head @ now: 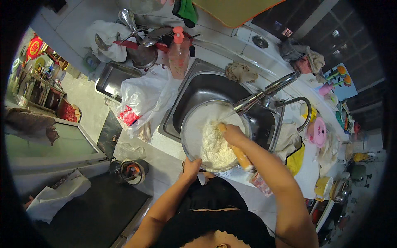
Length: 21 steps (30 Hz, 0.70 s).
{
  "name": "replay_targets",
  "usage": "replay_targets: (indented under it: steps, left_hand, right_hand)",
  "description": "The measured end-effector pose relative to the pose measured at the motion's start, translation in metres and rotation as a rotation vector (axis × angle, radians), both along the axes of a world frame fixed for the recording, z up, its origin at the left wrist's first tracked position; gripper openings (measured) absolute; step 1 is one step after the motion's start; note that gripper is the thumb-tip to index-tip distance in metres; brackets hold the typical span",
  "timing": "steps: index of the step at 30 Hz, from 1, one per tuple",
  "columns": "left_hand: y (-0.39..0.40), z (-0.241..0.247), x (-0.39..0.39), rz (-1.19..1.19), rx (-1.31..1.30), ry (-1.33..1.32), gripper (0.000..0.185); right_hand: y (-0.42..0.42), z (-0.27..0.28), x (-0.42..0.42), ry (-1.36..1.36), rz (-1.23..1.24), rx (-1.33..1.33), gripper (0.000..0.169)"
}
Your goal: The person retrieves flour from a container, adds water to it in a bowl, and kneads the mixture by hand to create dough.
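A round metal basin (pixel 189 130) rests over the near part of a stainless steel sink (pixel 198 90). Pale flour (pixel 214 142) is heaped inside it, with whitish liquid or flour covering the far part of its floor. My left hand (pixel 192 169) grips the basin's near-left rim. In my right hand (pixel 233 135) is a wooden rolling pin (pixel 240 156), tilted, its far end in the flour and its near end dusted white over the right rim. The chrome faucet (pixel 251 104) reaches over the basin, and a thin stream of water seems to fall from its spout.
Left of the sink lie a white plastic bag (pixel 145 90) and a steel tray (pixel 116 77). A pump bottle (pixel 179 55) and a utensil holder (pixel 142 55) stand behind. A crumpled cloth (pixel 241 72) sits on the sink's back edge. Rightward is a pink-lidded container (pixel 319 131).
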<state>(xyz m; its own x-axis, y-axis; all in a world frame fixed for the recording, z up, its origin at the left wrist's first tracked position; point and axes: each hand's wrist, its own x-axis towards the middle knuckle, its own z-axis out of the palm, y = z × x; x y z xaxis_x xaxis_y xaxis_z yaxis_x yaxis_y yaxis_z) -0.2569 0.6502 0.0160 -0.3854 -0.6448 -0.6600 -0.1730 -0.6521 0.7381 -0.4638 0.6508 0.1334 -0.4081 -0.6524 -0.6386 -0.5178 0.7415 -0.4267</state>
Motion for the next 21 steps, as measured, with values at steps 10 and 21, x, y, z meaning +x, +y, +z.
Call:
replay_targets:
  steps: [10, 21]
  left_hand:
    - [-0.005, 0.005, -0.002, -0.052, -0.117, 0.091, 0.045]
    - [0.002, 0.001, 0.005, 0.009, 0.035, 0.114, 0.046]
  right_hand:
    - [0.034, -0.01, 0.074, -0.139, 0.144, 0.073, 0.03]
    - [0.022, -0.012, -0.013, 0.144, 0.128, 0.131, 0.032]
